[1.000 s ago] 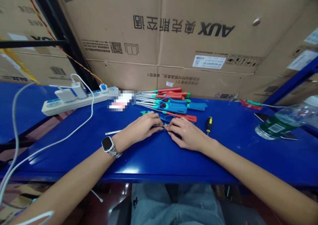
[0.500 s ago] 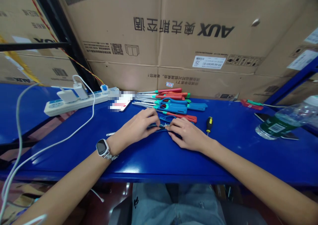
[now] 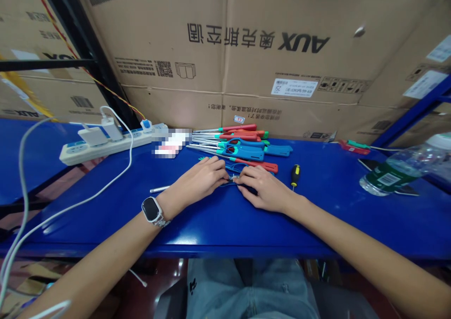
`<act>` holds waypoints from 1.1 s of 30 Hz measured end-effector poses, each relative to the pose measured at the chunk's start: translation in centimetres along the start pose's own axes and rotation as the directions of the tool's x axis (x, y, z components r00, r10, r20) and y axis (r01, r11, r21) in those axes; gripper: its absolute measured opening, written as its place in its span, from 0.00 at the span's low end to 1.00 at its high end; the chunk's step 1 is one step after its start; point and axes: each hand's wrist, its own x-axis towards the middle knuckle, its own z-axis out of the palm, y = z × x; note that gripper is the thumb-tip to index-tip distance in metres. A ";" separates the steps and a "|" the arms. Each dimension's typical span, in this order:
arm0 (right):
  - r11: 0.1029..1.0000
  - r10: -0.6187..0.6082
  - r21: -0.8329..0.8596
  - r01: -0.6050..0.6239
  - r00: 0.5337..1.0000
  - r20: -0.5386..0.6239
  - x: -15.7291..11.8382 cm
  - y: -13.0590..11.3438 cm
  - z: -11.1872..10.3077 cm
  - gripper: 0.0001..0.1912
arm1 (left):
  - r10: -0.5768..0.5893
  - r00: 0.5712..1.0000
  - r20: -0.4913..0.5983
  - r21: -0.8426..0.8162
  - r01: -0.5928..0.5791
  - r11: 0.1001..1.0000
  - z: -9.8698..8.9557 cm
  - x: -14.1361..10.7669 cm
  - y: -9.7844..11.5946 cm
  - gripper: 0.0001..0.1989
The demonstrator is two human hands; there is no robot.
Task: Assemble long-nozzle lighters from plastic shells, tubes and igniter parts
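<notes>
My left hand point(image 3: 202, 180), with a watch on its wrist, is closed with its fingertips pinched at the middle of a long-nosed gas lighter. The metal tube of this lighter point(image 3: 158, 189) sticks out to the left from under the hand. My right hand point(image 3: 262, 187) faces it from the other side, its fingers curled over the dark handle end. Small parts show in the narrow gap between the fingertips, too tiny to make out. Just behind both hands lies a pile of blue and red stick lighters point(image 3: 246, 152). A black and yellow screwdriver point(image 3: 295, 175) lies right of my right hand.
A white power strip point(image 3: 105, 143) with plugs and cables runs along the left. At the right are a water bottle point(image 3: 391, 173), a dark phone point(image 3: 405, 190) and a red-green object point(image 3: 354, 147). Large cardboard boxes point(image 3: 253, 9) stand behind the blue table point(image 3: 218, 225).
My left hand has moved slightly down and right, its fingers lower and closer to the right hand's. The right hand stays nearly in place. The view has shifted a little.
</notes>
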 end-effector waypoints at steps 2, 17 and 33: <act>1.000 0.004 0.000 -0.004 1.000 0.005 0.0 0.0 0.0 0.11 | 0.003 1.000 0.008 -0.021 -0.003 1.000 0.0 0.0 -0.2 0.10; 1.000 0.023 0.004 -0.023 1.000 0.020 0.0 -0.3 -0.1 0.11 | -0.049 0.997 0.057 0.006 0.049 0.999 0.0 0.0 0.3 0.09; 0.985 0.153 0.082 -0.149 0.987 -0.041 0.2 0.3 -0.7 0.10 | 0.072 0.997 0.010 0.175 -0.072 0.982 0.3 -1.3 0.9 0.13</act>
